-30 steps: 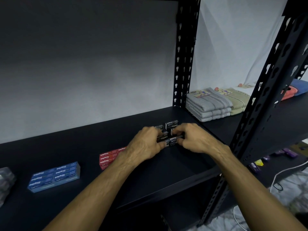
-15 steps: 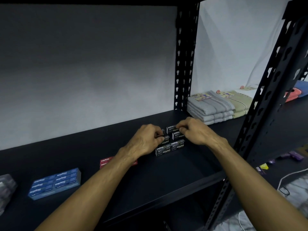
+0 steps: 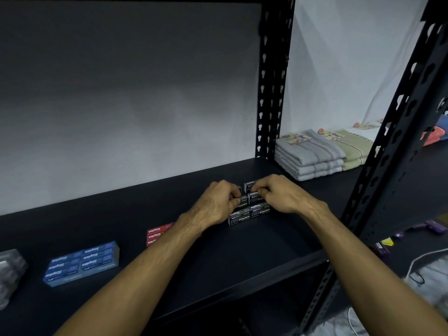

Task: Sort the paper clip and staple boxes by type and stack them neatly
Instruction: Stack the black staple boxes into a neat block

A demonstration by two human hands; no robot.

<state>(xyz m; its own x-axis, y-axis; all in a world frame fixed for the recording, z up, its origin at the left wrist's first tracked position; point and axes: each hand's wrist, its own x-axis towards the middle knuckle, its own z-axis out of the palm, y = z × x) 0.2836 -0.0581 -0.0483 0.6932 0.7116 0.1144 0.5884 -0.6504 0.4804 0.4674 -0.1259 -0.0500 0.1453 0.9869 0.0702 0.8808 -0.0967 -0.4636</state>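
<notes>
A matte black metal shelf board [image 3: 242, 258] runs from left to right between black perforated steel uprights [image 3: 269, 93], with a pale grey-white wall [image 3: 121, 105] behind it. Near the middle of the board sits a cluster of small black cardboard staple boxes [image 3: 249, 213] with white lettering, set in close rows and partly stacked. The left hand [image 3: 215, 204] has its fingers curled against the cluster's left side, and the right hand [image 3: 278, 194] has its fingers curled onto a box at the upper right; both pinch the black boxes. Left of the cluster, partly hidden by the left forearm, lies a stack of red staple boxes [image 3: 157, 235]. Farther left is a block of blue staple boxes [image 3: 82, 263], and at the board's left edge a pile of clear plastic boxes [image 3: 9, 272], too blurred to read. Beyond the rear upright, folded grey striped towels [image 3: 310, 156] lie beside folded pale green towels [image 3: 351, 149]. Small purple items [image 3: 434, 226] lie on a lower level to the right.
</notes>
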